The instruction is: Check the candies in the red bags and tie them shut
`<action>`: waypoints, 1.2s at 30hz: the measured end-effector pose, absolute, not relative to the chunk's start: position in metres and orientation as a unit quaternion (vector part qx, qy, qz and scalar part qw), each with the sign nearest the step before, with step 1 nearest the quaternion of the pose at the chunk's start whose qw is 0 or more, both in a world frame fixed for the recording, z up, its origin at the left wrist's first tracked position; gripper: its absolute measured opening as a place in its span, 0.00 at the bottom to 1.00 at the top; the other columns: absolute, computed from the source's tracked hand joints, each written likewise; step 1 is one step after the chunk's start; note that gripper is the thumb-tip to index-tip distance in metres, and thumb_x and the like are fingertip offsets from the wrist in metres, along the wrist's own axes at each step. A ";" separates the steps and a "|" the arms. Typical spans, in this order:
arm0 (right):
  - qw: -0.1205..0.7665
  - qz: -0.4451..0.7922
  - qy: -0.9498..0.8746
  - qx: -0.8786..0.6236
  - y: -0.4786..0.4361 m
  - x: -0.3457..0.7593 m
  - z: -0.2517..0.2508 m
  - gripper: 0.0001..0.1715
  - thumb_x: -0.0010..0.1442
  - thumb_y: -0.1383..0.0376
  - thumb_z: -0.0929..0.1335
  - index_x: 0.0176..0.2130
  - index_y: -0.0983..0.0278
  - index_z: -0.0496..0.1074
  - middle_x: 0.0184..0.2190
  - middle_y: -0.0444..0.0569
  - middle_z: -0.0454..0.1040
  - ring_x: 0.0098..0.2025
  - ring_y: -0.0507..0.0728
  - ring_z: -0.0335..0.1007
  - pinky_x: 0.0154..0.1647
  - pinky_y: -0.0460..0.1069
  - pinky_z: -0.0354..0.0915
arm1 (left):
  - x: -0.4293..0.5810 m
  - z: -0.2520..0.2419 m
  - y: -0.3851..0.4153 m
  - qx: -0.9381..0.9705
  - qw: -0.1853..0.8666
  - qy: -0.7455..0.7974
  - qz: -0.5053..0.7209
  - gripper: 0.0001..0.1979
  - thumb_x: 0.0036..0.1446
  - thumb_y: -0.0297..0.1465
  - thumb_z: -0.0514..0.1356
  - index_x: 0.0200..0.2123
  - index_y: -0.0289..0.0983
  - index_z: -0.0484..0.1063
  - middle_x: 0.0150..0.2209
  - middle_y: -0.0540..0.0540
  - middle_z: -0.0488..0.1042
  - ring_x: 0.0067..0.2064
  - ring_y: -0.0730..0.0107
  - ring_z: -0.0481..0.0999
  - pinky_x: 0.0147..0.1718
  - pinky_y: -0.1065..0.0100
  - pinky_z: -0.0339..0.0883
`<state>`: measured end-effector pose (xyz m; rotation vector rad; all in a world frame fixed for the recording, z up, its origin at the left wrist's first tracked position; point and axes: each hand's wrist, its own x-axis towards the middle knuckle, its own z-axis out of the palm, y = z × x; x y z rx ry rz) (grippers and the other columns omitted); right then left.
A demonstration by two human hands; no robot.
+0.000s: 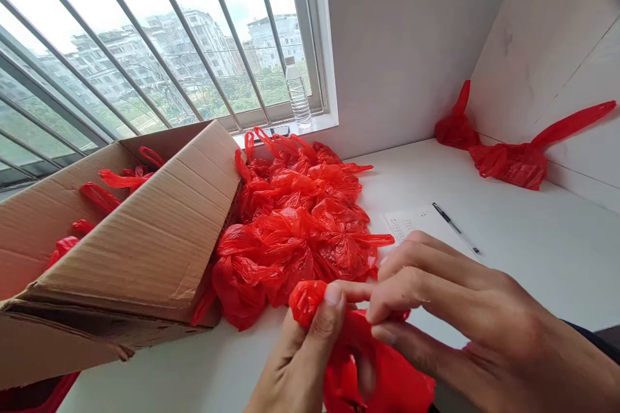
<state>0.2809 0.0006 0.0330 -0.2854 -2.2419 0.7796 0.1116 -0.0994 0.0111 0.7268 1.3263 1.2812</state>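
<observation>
A red plastic bag (397, 374) hangs between my two hands at the bottom centre. My left hand (310, 342) is closed on it, with the thumb pressed over a bunched red knob of plastic. Close by on the right, my right hand (436, 303) pinches another part of the same bag between thumb and fingers. What the bag contains, if anything, I cannot make out. Just beyond my hands lies a heap of tied red plastic bags (295, 226), several of them with loop handles sticking up.
At left, an open cardboard box (159, 226) holds more red bags. Two red bags (513, 161) rest against the right wall. A pen (455, 227) and a sheet of paper (407, 222) lie on the white table (542, 251). On the sill stands a clear bottle (298, 93) beside a barred window.
</observation>
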 end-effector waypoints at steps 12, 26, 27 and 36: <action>0.221 0.584 -0.770 -0.133 0.015 0.255 -0.015 0.17 0.72 0.55 0.62 0.54 0.59 0.71 0.41 0.45 0.77 0.42 0.54 0.73 0.45 0.49 0.67 | 0.091 -0.004 -0.095 0.670 0.157 0.562 0.459 0.19 0.58 0.22 0.62 0.51 0.46 0.76 0.41 0.52 0.81 0.40 0.74 0.80 0.42 0.76 0.73; 0.215 0.578 -0.761 -0.202 0.025 0.241 -0.035 0.10 0.70 0.58 0.65 0.38 0.62 0.69 0.31 0.42 0.70 0.32 0.52 0.62 0.34 0.48 0.59 | 0.065 -0.046 -0.102 0.731 -0.038 0.595 0.333 0.29 0.66 0.21 0.54 0.69 0.38 0.57 0.69 0.41 0.59 0.68 0.62 0.62 0.64 0.65 0.61; 0.217 0.549 -0.776 -0.223 0.026 0.245 -0.035 0.10 0.69 0.59 0.65 0.37 0.61 0.68 0.31 0.41 0.70 0.31 0.51 0.62 0.31 0.48 0.58 | 0.064 -0.048 -0.106 0.733 -0.036 0.596 0.327 0.29 0.66 0.22 0.53 0.69 0.37 0.56 0.70 0.41 0.58 0.68 0.61 0.61 0.65 0.65 0.60; 0.193 0.531 -0.730 -0.385 0.053 0.311 -0.106 0.14 0.70 0.54 0.63 0.35 0.59 0.65 0.33 0.44 0.72 0.39 0.57 0.70 0.42 0.53 0.63 | 0.028 -0.105 -0.170 0.683 -0.007 0.666 0.299 0.26 0.67 0.23 0.52 0.67 0.40 0.61 0.62 0.45 0.70 0.63 0.64 0.68 0.61 0.65 0.63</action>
